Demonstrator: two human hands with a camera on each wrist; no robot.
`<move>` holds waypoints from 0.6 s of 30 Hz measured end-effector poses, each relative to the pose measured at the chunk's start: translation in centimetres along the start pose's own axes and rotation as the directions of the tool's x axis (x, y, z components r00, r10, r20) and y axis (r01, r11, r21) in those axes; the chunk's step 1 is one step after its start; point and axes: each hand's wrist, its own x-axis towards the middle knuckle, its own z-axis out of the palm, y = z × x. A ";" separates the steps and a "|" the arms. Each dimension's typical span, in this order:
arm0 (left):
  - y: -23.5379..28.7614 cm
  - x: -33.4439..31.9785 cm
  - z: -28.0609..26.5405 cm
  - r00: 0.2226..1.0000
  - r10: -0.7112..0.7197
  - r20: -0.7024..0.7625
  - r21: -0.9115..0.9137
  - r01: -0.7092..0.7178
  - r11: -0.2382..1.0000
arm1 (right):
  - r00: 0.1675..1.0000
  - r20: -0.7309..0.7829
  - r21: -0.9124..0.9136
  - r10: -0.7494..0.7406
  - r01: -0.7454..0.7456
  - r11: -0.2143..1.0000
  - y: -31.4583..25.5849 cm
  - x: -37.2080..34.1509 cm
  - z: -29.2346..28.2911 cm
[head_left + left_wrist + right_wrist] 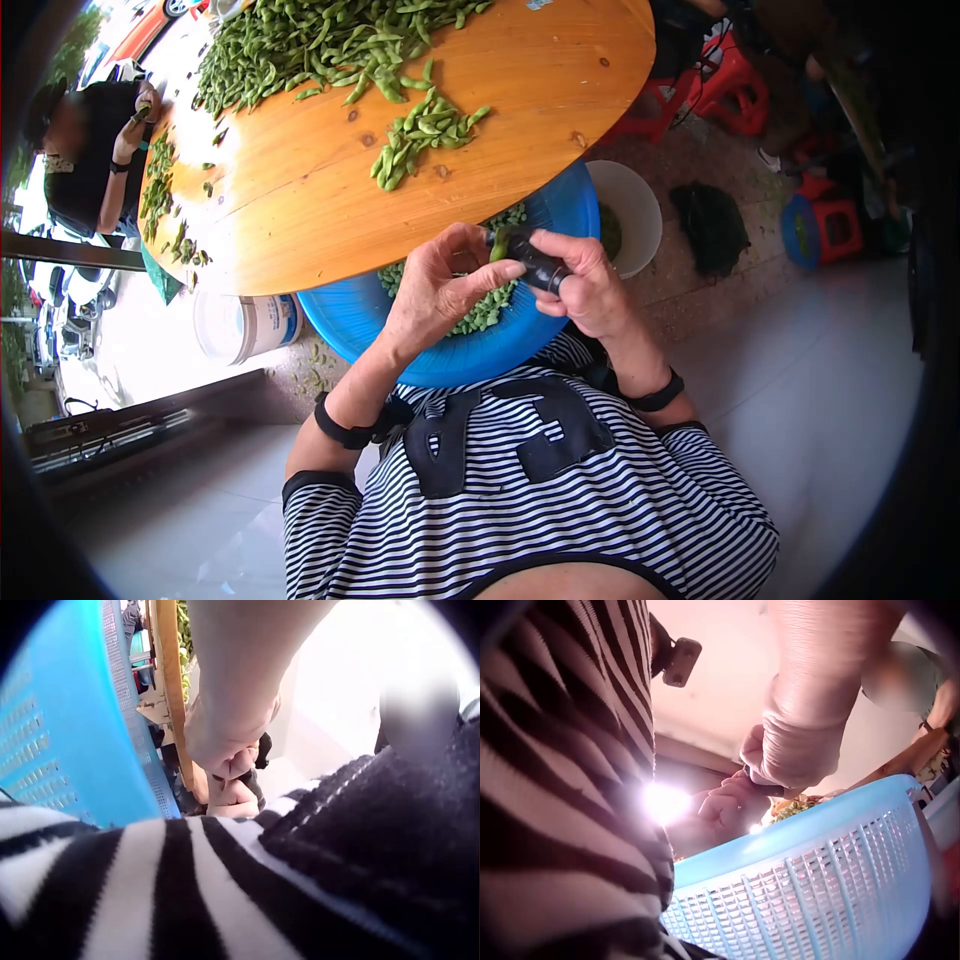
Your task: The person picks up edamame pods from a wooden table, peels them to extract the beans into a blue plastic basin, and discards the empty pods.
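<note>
Over the blue basket (440,362), my two hands meet. My left hand (435,285) pinches a green pod (500,243) between thumb and fingers. My right hand (590,285) grips a dark cylindrical object (540,268) close against the pod; what it is I cannot tell. Shelled green beans (485,312) lie in the basket below. In the left wrist view my left hand (229,739) hides most of the dark object. The right wrist view shows my right hand (802,754) above the basket rim (840,812), with the fingers partly hidden.
A wooden table (300,215) with a large heap of pods (300,45) and a small pile (425,135) stands ahead. White buckets (235,328) (640,215) stand on either side of the basket. Another person (90,160) sits at the left; red stools (735,95) are at right.
</note>
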 end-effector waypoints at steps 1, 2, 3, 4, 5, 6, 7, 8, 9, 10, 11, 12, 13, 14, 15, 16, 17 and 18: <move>0.0 -0.1 -0.3 1.000 -0.002 -0.001 0.000 0.002 1.000 | 0.998 0.031 0.015 0.061 -0.061 0.998 0.0 -0.3 0.1; 0.0 -0.2 -0.8 1.000 -0.021 0.015 0.196 0.018 0.980 | 1.000 -0.017 -0.179 0.004 -0.007 0.984 -0.5 -0.4 0.9; 0.0 -0.3 -1.0 0.999 -0.043 0.027 0.385 0.029 0.922 | 0.997 -0.053 -0.368 -0.061 0.037 0.929 -0.8 -0.5 1.6; 0.0 -0.4 -1.0 0.999 -0.045 0.026 0.383 0.032 0.923 | 0.997 -0.053 -0.368 -0.058 0.035 0.929 -0.7 -0.5 1.5; -0.2 -0.4 -0.9 0.993 0.105 0.055 0.453 -0.118 0.884 | 0.992 -0.042 -0.425 -0.122 0.093 0.900 -0.3 -0.3 1.3; -0.3 -0.5 -0.8 0.964 0.250 0.095 0.514 -0.262 0.817 | 0.982 -0.027 -0.481 -0.185 0.149 0.864 0.0 -0.3 1.1; -0.3 -0.5 -0.7 0.911 0.387 0.144 0.565 -0.396 0.723 | 0.983 -0.028 -0.483 -0.184 0.148 0.863 0.3 -0.2 0.9; -0.4 -0.6 -0.8 0.916 0.366 0.166 0.532 -0.395 0.749 | 0.969 -0.009 -0.562 -0.248 0.200 0.803 0.7 -0.1 0.8; -0.2 -0.7 -0.8 0.916 0.366 0.163 0.532 -0.394 0.749 | 0.951 0.016 -0.634 -0.308 0.248 0.733 0.9 -0.1 0.7; 0.2 -0.8 -0.9 0.943 0.291 0.164 0.397 -0.333 0.856 | 0.952 0.019 -0.633 -0.307 0.249 0.733 1.1 -0.1 0.7; 0.4 -0.9 -1.0 0.960 0.215 0.176 0.252 -0.255 0.934 | 0.943 0.031 -0.659 -0.331 0.268 0.702 1.2 0.0 0.6; 0.3 -0.9 -1.0 0.961 0.215 0.175 0.253 -0.255 0.933 | 0.934 0.043 -0.684 -0.355 0.287 0.671 1.3 -0.1 0.7; 0.1 -0.8 -0.9 0.985 0.096 0.146 0.193 -0.124 0.973 | 0.934 0.044 -0.683 -0.355 0.288 0.671 1.1 -0.2 1.0; -0.2 -0.8 -0.8 0.992 -0.027 0.125 0.129 0.010 0.992 | 0.915 0.034 -0.749 -0.401 0.289 0.597 0.8 -0.3 1.8; -0.4 -0.8 -0.6 0.992 -0.026 0.124 0.130 0.010 0.991 | 0.893 0.029 -0.808 -0.449 0.285 0.516 0.7 -0.3 2.5; -0.6 -0.9 -0.3 0.992 -0.068 0.110 -0.027 0.071 0.997 | 0.839 0.036 -0.825 -0.543 0.332 0.458 1.1 -0.2 3.1; -1.0 -0.8 -0.1 0.989 -0.110 0.103 -0.185 0.128 0.974 | 0.838 0.036 -0.825 -0.545 0.332 0.457 1.2 -0.1 3.0; -1.7 -0.5 -0.1 0.988 -0.111 0.103 -0.181 0.129 0.975 | 0.845 0.030 -0.819 -0.534 0.327 0.471 1.2 -0.1 2.8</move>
